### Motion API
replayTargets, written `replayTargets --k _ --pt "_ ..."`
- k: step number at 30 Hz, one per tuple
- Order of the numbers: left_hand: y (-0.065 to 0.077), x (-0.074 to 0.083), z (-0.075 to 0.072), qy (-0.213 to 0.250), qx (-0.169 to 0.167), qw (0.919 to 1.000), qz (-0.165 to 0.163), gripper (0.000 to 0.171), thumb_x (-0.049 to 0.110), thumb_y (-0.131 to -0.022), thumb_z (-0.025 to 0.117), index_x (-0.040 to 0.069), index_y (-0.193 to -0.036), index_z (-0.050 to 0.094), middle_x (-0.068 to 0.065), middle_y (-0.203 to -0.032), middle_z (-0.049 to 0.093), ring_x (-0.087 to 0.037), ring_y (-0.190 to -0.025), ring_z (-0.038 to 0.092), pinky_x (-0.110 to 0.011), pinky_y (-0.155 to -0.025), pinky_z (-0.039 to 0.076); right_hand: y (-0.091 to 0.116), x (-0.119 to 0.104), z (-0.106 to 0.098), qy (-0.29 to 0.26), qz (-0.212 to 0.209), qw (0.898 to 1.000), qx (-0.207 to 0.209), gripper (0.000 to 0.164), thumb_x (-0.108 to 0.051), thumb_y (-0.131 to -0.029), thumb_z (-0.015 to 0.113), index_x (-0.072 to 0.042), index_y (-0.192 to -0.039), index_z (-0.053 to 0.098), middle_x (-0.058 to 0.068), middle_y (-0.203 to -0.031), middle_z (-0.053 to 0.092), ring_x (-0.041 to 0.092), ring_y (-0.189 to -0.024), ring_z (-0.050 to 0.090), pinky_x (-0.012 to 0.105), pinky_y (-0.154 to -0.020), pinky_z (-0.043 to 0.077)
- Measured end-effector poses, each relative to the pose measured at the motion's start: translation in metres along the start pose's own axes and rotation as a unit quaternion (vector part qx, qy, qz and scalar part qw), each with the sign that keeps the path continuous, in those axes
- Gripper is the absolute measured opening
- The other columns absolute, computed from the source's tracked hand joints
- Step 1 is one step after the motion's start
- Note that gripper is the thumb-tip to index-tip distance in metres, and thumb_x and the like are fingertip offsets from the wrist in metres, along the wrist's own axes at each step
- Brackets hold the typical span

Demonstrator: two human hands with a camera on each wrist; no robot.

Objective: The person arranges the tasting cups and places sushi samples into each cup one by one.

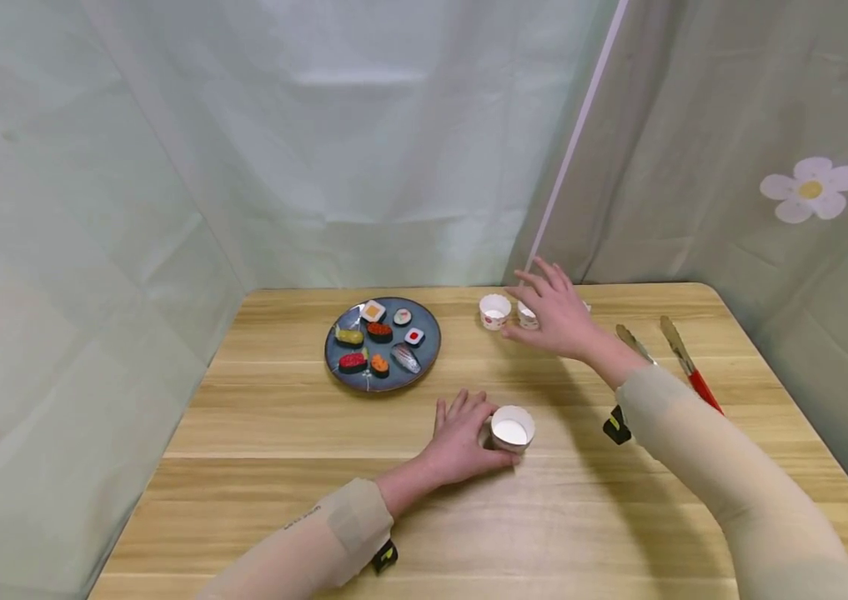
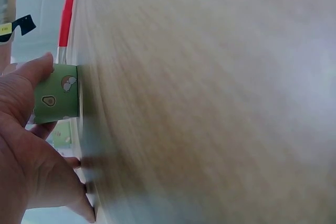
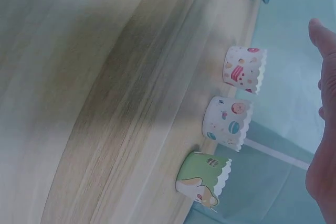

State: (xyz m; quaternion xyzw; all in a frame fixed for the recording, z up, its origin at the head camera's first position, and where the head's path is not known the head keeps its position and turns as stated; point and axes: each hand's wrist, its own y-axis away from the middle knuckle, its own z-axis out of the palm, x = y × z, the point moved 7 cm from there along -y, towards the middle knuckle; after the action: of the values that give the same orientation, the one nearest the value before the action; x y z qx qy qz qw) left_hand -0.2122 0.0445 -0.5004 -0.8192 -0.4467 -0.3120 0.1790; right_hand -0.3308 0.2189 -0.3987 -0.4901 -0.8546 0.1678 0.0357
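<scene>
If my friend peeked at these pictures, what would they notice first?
Probably the colourful sushi on the blue plate, at the back of the table. Then the left hand holding a paper cup closer in, and the right hand by more cups. A bright red handle shows beside the right sleeve.

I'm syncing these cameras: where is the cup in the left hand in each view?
Head: the cup is in the lower half, slightly right of centre, gripped by the left hand.
Left wrist: near the left edge, about mid-height, green side showing.
Right wrist: not in it.
Shared landmark: the wooden table.
</scene>
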Motion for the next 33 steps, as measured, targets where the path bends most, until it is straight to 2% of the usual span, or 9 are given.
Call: replayTargets --k 6,15,24,33 --pt "-0.001 -0.001 0.001 -0.003 0.0 1.0 0.003 0.069 0.052 -0.075 0.089 0.021 -0.131 0.061 -0.018 -0.158 0.041 -0.043 -0.152 0.02 -0.07 -0.119 0.0 0.018 -0.01 -0.003 0.001 -0.026 1.0 -0.01 0.077 -0.06 -0.088 0.073 -0.014 -0.147 0.056 0.014 -0.159 0.039 0.039 -0.155 0.01 0.057 -0.124 0.007" --pt "0.0 0.0 0.001 -0.007 -0.003 1.0 -0.001 0.071 0.052 -0.076 0.088 0.02 -0.133 0.06 -0.017 -0.158 0.041 -0.042 -0.152 0.02 -0.069 -0.119 0.0 0.054 -0.02 0.0 0.007 -0.065 0.998 -0.015 0.074 -0.058 -0.087 0.074 -0.014 -0.144 0.059 0.014 -0.155 0.047 0.042 -0.152 0.02 0.062 -0.121 0.018" --pt "0.0 0.001 0.001 -0.016 -0.007 0.9998 -0.004 0.072 0.053 -0.077 0.087 0.019 -0.134 0.059 -0.018 -0.158 0.04 -0.043 -0.152 0.02 -0.069 -0.119 0.001 0.084 -0.02 0.004 0.003 -0.066 0.998 -0.016 0.073 -0.064 -0.09 0.067 -0.016 -0.145 0.058 0.01 -0.158 0.044 0.042 -0.151 0.021 0.07 -0.115 0.023" --pt "0.0 0.0 0.001 -0.011 -0.003 0.9999 -0.001 0.07 0.054 -0.076 0.087 0.02 -0.131 0.06 -0.018 -0.158 0.04 -0.044 -0.151 0.021 -0.07 -0.118 0.001 0.1 -0.038 -0.001 -0.024 -0.074 0.997 -0.001 0.069 -0.061 -0.09 0.069 -0.02 -0.145 0.059 0.007 -0.156 0.047 0.038 -0.153 0.018 0.066 -0.118 0.021"
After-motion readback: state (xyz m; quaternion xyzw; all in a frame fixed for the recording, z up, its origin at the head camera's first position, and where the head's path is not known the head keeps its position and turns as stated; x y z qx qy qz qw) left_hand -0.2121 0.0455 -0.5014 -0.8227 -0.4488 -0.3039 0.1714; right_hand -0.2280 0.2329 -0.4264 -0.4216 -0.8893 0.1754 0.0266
